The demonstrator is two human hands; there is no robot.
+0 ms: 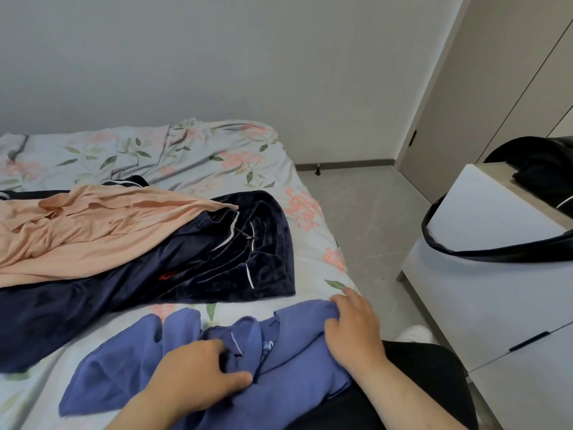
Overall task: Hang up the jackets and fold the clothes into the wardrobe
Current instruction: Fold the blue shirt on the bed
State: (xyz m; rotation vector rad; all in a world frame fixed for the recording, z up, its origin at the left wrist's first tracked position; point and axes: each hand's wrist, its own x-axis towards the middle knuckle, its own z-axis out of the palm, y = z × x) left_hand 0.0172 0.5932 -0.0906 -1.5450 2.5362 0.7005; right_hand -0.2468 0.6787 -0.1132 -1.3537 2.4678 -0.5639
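Head view. Bed in a floral sheet spreads ahead and left of both hands. Wardrobe stands far right, past a white drawer unit with a black bag on top; the unit sits between hands and wardrobe. Navy jacket and peach garment lie heaped just beyond the hands. Blue shirt lies crumpled right under them, long axis left to right along the near bed edge. Left hand pinches fabric by the collar. Right hand grips a bunched shoulder. Likely next: spread it flat for folding.

Two hands, one blue shirt, one peach garment, one black bag
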